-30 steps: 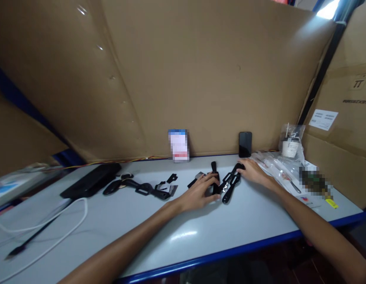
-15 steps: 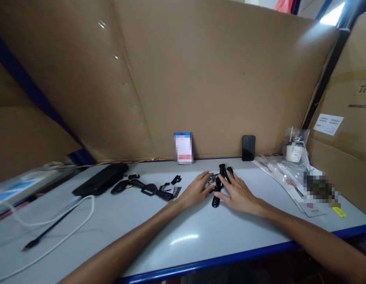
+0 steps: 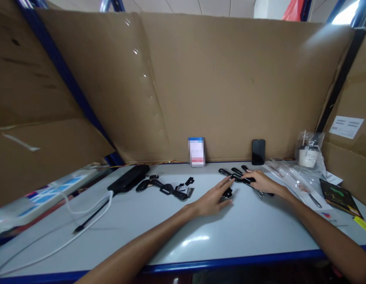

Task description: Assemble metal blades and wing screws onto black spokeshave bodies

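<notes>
My left hand (image 3: 214,198) lies flat on the grey table (image 3: 177,232), fingers stretched out, fingertips touching a small black part (image 3: 228,192). My right hand (image 3: 261,182) rests on a bunch of long black plastic straps (image 3: 232,174) that fan out to the left from under its fingers; the fingers curl over them. Both forearms reach in from the bottom edge.
More black parts (image 3: 168,188) and a black case (image 3: 129,178) lie to the left, with a white cable (image 3: 82,207). A card (image 3: 196,152) and a phone (image 3: 258,151) lean on the cardboard wall. Plastic bags (image 3: 292,177), a cup (image 3: 307,155) and a dark packet (image 3: 339,196) sit right.
My right hand has slid right with the black straps, which now fan out sideways. My left hand moved slightly right and stays flat. The camera has tilted upward.
</notes>
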A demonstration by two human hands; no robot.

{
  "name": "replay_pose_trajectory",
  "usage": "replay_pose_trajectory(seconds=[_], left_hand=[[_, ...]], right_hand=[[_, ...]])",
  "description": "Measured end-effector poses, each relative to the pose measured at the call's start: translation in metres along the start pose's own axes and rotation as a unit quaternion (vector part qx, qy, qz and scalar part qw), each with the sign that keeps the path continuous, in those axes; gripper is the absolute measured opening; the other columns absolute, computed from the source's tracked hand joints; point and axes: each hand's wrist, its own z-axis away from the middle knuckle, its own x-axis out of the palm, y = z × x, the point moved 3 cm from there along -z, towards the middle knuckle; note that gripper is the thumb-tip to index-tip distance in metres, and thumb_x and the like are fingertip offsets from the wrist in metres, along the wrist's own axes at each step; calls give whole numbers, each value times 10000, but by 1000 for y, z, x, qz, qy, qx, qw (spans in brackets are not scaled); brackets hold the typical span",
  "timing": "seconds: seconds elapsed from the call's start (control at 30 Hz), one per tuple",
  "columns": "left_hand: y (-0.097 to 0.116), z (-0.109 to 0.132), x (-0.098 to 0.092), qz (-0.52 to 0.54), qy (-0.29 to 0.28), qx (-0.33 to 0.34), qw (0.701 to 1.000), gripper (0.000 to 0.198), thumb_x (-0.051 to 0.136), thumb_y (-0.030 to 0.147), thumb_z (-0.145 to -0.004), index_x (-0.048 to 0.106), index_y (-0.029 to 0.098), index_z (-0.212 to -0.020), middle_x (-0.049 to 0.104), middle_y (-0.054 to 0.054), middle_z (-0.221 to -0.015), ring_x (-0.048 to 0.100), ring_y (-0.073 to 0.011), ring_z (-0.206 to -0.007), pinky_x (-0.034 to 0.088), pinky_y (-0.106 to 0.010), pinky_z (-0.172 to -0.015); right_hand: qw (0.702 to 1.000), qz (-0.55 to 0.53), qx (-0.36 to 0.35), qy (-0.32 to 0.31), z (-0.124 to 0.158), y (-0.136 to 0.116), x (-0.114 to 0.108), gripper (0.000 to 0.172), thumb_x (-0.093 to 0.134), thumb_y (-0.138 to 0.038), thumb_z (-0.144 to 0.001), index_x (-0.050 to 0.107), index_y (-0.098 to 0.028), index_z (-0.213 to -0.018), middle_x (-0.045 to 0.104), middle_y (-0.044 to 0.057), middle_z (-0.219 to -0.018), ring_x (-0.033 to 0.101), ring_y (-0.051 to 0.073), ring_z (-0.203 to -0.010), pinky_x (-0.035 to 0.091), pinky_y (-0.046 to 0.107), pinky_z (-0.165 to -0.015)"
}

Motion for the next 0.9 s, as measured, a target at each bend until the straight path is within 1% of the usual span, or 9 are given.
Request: replay_pose_trajectory(seconds=[0.13, 0.23, 0.37, 0.43, 0.53, 0.63, 0.73, 0.8, 0.9], left_hand=[[-8, -4, -5, -28, 60, -51, 996, 524, 528, 367, -1011, 491, 169, -1495, 451, -198, -1590, 447, -355, -1474, 395, -575, -1206], [-14, -4, -2, -22, 61, -64, 996, 441, 515, 384, -1014, 595, 164, -1388, 507, -209, -1540, 488, -394, -1434, 422, -613, -1166], [-17, -4, 6, 47, 52, -40, 997, 526, 609, 491, -958, 615, 219, -1408, 520, -133, -1569, 423, -360, -1496, 306, -557, -1257], [-24, -6, 2, 125, 90, -52, 987, 559, 579, 550, -964, 605, 240, -1429, 545, -103, -1557, 447, -330, -1486, 294, -525, -1268], [-44, -10, -11, 184, 172, -99, 963, 607, 344, 589, -1051, 552, 207, -1475, 535, -130, -1562, 464, -309, -1477, 338, -524, -1239], [-65, -13, -22, 196, 222, -130, 946, 674, 310, 620, -1041, 524, 165, -1490, 557, -171, -1532, 514, -317, -1438, 385, -519, -1206], [-75, -16, -19, 202, 241, -146, 938, 740, 348, 679, -1003, 550, 138, -1466, 630, -190, -1450, 584, -328, -1369, 416, -515, -1181], [-75, -17, -13, 201, 243, -146, 938, 768, 369, 708, -983, 572, 130, -1445, 649, -192, -1424, 598, -334, -1351, 410, -519, -1185], [-70, -18, -6, 191, 234, -137, 943, 782, 374, 739, -969, 587, 146, -1433, 648, -176, -1431, 604, -335, -1342, 419, -515, -1179]], right_hand=[[997, 49, 47, 42, 3, 3, -3, 617, 473, 68, -795, 780, -255, -1221, 754, 52, -1268, 624, 245, -1302, 467, 362, -1102], [993, 67, 71, 70, 3, -2, -8, 473, 502, 22, -853, 800, -191, -1151, 757, 115, -1230, 617, 285, -1277, 444, 399, -1106], [988, 75, 83, 107, 2, -20, -12, 375, 499, -57, -948, 773, -158, -1184, 744, 136, -1228, 613, 268, -1228, 449, 377, -1076], [990, 68, 66, 104, 5, -37, -7, 360, 503, -84, -976, 765, -181, -1203, 743, 108, -1235, 611, 243, -1229, 453, 351, -1074], [996, 45, 1, 75, 13, -69, 8, 355, 489, -229, -1055, 711, -236, -1331, 717, 74, -1325, 595, 225, -1291, 413, 359, -1150], [998, 10, -56, 31, 23, -93, 26, 543, 641, -468, -998, 500, -451, -1522, 470, -64, -1614, 346, 199, -1540, 271, 341, -1261], [997, -29, -63, -16, 25, -101, 37, 595, 634, -509, -998, 429, -483, -1556, 314, -101, -1686, 167, 235, -1600, 138, 390, -1305], [997, -33, -60, -28, 24, -100, 35, 516, 604, -450, -1028, 488, -462, -1530, 362, -89, -1666, 221, 245, -1587, 162, 384, -1301], [998, -31, -51, -21, 24, -98, 21, 428, 650, -359, -1006, 623, -457, -1422, 544, -83, -1554, 472, 238, -1469, 331, 314, -1228]])
